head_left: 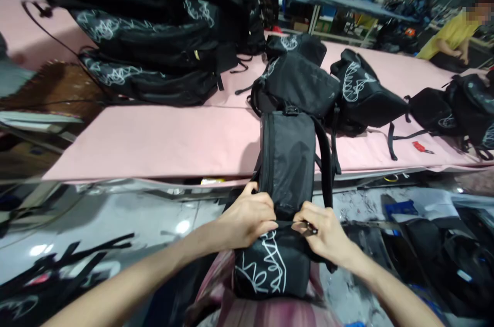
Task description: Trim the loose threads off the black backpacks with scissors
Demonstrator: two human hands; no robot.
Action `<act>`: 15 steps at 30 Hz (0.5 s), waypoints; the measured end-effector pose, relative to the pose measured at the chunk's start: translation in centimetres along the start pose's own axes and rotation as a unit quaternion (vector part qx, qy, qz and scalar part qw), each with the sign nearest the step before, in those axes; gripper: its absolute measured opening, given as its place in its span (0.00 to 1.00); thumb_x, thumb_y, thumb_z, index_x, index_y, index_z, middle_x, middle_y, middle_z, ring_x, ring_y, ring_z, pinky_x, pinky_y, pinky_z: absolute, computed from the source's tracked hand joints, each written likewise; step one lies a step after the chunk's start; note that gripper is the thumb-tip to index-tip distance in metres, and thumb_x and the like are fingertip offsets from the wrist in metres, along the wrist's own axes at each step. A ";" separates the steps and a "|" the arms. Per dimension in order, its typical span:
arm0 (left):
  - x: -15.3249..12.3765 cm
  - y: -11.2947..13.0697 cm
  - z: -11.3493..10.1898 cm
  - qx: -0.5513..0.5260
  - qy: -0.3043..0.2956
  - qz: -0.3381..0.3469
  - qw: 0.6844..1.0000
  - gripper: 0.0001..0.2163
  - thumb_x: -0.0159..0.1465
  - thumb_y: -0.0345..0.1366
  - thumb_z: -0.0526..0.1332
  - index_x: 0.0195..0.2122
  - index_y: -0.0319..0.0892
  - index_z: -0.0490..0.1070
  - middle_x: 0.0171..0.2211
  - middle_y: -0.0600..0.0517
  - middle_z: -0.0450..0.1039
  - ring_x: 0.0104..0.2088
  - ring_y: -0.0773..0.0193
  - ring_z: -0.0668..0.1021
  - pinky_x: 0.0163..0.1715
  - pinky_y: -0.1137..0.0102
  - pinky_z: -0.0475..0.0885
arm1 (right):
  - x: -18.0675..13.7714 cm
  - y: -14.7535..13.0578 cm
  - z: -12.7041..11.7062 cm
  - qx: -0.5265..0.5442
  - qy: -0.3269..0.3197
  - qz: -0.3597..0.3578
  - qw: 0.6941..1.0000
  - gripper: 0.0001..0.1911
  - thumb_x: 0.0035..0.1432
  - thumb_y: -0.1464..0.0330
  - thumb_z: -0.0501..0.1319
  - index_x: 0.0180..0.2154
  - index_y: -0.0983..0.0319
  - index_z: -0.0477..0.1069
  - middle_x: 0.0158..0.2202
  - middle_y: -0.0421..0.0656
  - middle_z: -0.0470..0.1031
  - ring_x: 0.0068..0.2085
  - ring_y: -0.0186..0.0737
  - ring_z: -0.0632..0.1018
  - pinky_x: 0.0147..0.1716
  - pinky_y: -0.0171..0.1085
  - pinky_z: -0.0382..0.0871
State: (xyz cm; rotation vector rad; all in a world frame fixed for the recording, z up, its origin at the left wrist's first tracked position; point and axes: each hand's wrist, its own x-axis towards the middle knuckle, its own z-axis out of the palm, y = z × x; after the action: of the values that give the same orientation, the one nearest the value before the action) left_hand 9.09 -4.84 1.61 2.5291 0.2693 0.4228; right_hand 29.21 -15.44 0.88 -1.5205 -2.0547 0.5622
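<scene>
Item in hand: one black backpack (287, 162), dead centre, is laid lengthwise. Its top end is rested on the near edge of the pink surface (154, 142) at 12 o'clock, and its bottom end is carried towards the person's lap at 6 o'clock.

Reason for placement: the surface edge is judged to be used as a prop, so that the weight is borne there and both hands are kept free for the lower seam.

Marking: a white scribble print (266, 265) is seen on the lower panel, below the hands.

Strap: a shoulder strap (326, 162) is left hanging along the bag's 3 o'clock side.

Left hand (249, 219): the fingers are curled and closed over the fabric at the seam line. The panel is clamped, apparently to keep it taut.

Right hand (324, 232): the hand is closed, with thumb and forefinger pinched on a small metal piece (306, 228) at the same seam. Whether it is a zip pull or a tool cannot be told.

Spacing: the hands are set close together, nearly touching.

Surroundings: stacked bags (154, 39) are noted at 10 o'clock and loose bags (363, 90) at 2 o'clock. A small red tool (420, 148) lies on the surface at 3 o'clock.

Other persons: one person in a yellow top (447, 36) is observed at 1 o'clock, well apart.
</scene>
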 end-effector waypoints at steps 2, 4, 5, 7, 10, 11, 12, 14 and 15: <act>-0.1 -0.4 0.0 0.009 0.097 0.000 0.995 0.09 0.64 0.30 0.51 0.33 0.41 0.71 0.31 0.51 0.75 0.36 0.64 0.75 0.45 0.61 0.60 | 0.4 -0.1 0.8 -0.075 0.061 0.038 0.995 0.09 0.54 0.77 0.52 0.36 0.62 0.67 0.30 0.41 0.70 0.27 0.34 0.71 0.24 0.32 0.56; 0.2 -1.1 -0.5 0.009 0.204 -0.042 0.978 0.10 0.64 0.30 0.50 0.39 0.43 0.70 0.37 0.49 0.76 0.43 0.63 0.75 0.45 0.64 0.64 | 1.0 -0.2 1.7 -0.146 0.088 0.067 0.983 0.11 0.51 0.77 0.53 0.37 0.61 0.66 0.31 0.41 0.71 0.27 0.35 0.73 0.23 0.33 0.54; 0.8 -1.6 -1.0 0.011 0.253 -0.085 0.964 0.10 0.64 0.32 0.51 0.43 0.44 0.69 0.41 0.48 0.75 0.47 0.62 0.73 0.46 0.64 0.65 | 1.4 -0.3 2.0 -0.177 0.089 0.080 0.977 0.11 0.49 0.78 0.54 0.36 0.60 0.65 0.30 0.40 0.71 0.25 0.35 0.73 0.22 0.33 0.53; 2.7 -2.8 -2.4 0.029 0.305 -0.199 0.931 0.17 0.62 0.39 0.54 0.52 0.42 0.63 0.51 0.43 0.69 0.52 0.58 0.69 0.48 0.62 0.66 | 2.2 -0.6 2.4 -0.233 0.078 0.099 0.964 0.13 0.44 0.79 0.56 0.33 0.59 0.65 0.28 0.39 0.72 0.23 0.36 0.73 0.20 0.34 0.50; 6.6 -4.6 -4.5 0.043 0.224 -0.328 0.917 0.29 0.57 0.49 0.56 0.55 0.35 0.59 0.52 0.36 0.67 0.50 0.50 0.72 0.44 0.59 0.68 | 3.1 -1.0 2.5 -0.289 0.084 0.109 0.947 0.14 0.40 0.81 0.57 0.31 0.59 0.65 0.27 0.38 0.72 0.22 0.38 0.73 0.20 0.35 0.49; 7.8 -4.9 -4.9 0.037 0.168 -0.358 0.917 0.28 0.57 0.51 0.55 0.52 0.35 0.63 0.48 0.36 0.71 0.46 0.49 0.75 0.40 0.61 0.69 | 3.1 -1.0 2.5 -0.296 0.097 0.113 0.944 0.14 0.40 0.81 0.57 0.30 0.59 0.65 0.27 0.38 0.72 0.21 0.38 0.73 0.20 0.35 0.50; 8.7 -5.1 -5.2 0.039 0.119 -0.381 0.916 0.26 0.57 0.52 0.54 0.47 0.35 0.68 0.43 0.37 0.74 0.42 0.49 0.77 0.36 0.62 0.69 | 3.1 -1.0 2.5 -0.294 0.114 0.117 0.942 0.13 0.40 0.80 0.57 0.29 0.59 0.65 0.26 0.38 0.72 0.21 0.38 0.73 0.20 0.35 0.51; 9.8 -4.8 -5.3 0.079 0.067 -0.399 0.911 0.23 0.59 0.53 0.51 0.34 0.36 0.73 0.34 0.38 0.77 0.36 0.49 0.78 0.31 0.65 0.68 | 2.6 -0.7 2.4 -0.262 0.155 0.115 0.946 0.10 0.42 0.79 0.58 0.28 0.59 0.65 0.24 0.37 0.72 0.20 0.38 0.74 0.20 0.34 0.53; 9.8 -4.4 -5.2 0.114 0.066 -0.395 0.909 0.23 0.59 0.52 0.50 0.30 0.36 0.74 0.31 0.38 0.77 0.34 0.49 0.78 0.29 0.65 0.67 | 2.1 -0.5 2.3 -0.232 0.173 0.101 0.952 0.08 0.44 0.78 0.58 0.27 0.59 0.65 0.23 0.37 0.72 0.21 0.37 0.74 0.20 0.33 0.54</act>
State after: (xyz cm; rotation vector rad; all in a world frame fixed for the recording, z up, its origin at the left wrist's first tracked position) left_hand 15.94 4.03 5.70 2.3427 1.3974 0.2343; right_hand 26.89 -13.60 -0.32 -1.9477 -1.8426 -0.1350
